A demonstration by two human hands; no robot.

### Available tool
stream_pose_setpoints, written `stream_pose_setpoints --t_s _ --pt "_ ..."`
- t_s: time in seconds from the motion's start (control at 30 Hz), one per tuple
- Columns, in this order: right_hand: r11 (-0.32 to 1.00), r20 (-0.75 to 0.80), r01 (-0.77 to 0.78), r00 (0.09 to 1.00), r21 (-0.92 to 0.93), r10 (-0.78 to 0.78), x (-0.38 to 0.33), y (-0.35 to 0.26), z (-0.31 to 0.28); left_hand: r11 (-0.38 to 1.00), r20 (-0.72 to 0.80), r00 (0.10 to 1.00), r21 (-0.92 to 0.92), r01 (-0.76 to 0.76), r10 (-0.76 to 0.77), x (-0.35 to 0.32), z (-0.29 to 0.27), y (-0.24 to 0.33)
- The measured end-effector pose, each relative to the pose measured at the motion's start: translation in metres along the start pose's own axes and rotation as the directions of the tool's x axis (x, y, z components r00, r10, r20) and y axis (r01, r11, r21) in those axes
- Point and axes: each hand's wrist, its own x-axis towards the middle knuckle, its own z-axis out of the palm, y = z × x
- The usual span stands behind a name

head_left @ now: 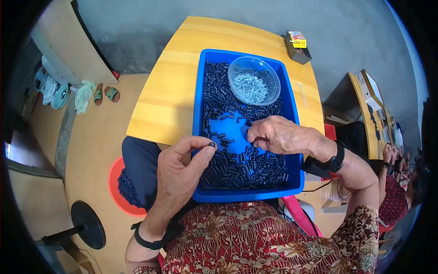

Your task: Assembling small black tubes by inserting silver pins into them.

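My left hand (180,166) pinches a small black tubular piece (212,144) between thumb and forefinger, over the left side of a blue tray (248,196). The piece's round end faces up. Over the middle of the tray, my right hand (276,135) is closed with its fingertips down among the parts; whatever they hold is hidden. Many loose black tubular pieces (228,171) cover most of the tray's floor, leaving a bare blue patch between my hands. At the tray's far right stands a clear round tub (276,84) of small silvery screw-like parts (250,88).
The tray overhangs the near edge of a yellow wooden table (169,86). A dark box with a yellow packet (297,41) sits at the far right corner. On the floor, left, is a red basin (119,187) of dark pieces. Other people sit at a bench on the right.
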Motion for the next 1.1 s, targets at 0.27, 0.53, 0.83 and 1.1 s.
stream_pose_setpoints --t_s 0.27,0.53,0.83,1.1 --pt "0.997 0.001 0.075 0.997 -0.018 -0.075 0.001 -0.013 0.002 0.998 0.035 0.999 0.049 0.027 -0.029 -0.002 -0.004 0.002" --pt "0.981 0.047 0.09 0.995 -0.173 -0.083 0.001 -0.018 0.014 0.998 -0.004 1.0 -0.053 -0.02 0.02 0.0 0.002 -0.004" --pt "0.966 -0.024 0.076 0.996 -0.249 -0.085 -0.005 -0.034 0.007 0.999 0.005 0.999 0.026 0.036 -0.036 -0.004 0.002 0.002" --pt "0.96 -0.418 0.14 0.908 0.242 -0.027 -0.013 -0.06 -0.012 0.999 0.054 0.999 -0.052 0.005 -0.002 -0.001 0.016 0.007"
